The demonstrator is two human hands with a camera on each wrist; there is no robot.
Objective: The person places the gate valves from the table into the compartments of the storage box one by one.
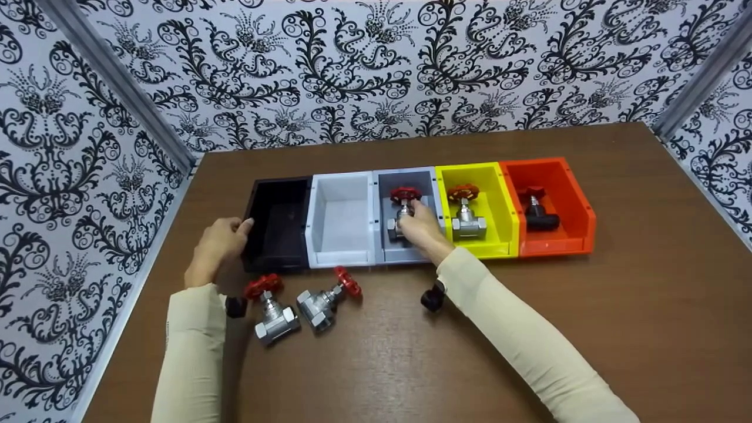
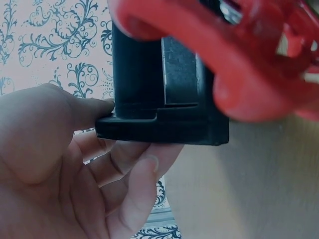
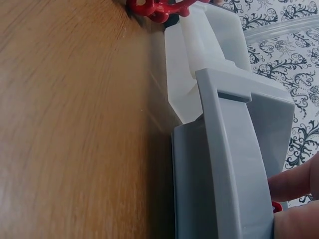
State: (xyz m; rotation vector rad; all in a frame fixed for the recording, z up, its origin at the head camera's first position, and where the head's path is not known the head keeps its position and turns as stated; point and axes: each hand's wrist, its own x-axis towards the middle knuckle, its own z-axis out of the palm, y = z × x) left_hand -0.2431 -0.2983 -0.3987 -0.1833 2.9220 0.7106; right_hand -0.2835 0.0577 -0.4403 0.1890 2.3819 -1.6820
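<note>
My right hand [image 1: 423,230] reaches into the grey bin [image 1: 405,255] and grips a metal valve with a red handwheel [image 1: 405,194] by its neck. Part of this valve is hidden behind the fingers. My left hand [image 1: 218,245] holds the left edge of the black bin [image 1: 276,263]; in the left wrist view its thumb and fingers lie against the black plastic [image 2: 164,127]. Near that hand, two more red-wheeled valves lie on the table, one on the left [image 1: 276,322] and one on the right [image 1: 320,306].
A white bin [image 1: 341,258] stands between the black and grey ones. The yellow bin [image 1: 499,217] holds a valve [image 1: 469,226], and the orange-red bin [image 1: 573,205] holds a dark valve [image 1: 540,220]. Patterned walls [image 1: 376,70] border the brown table [image 1: 376,376].
</note>
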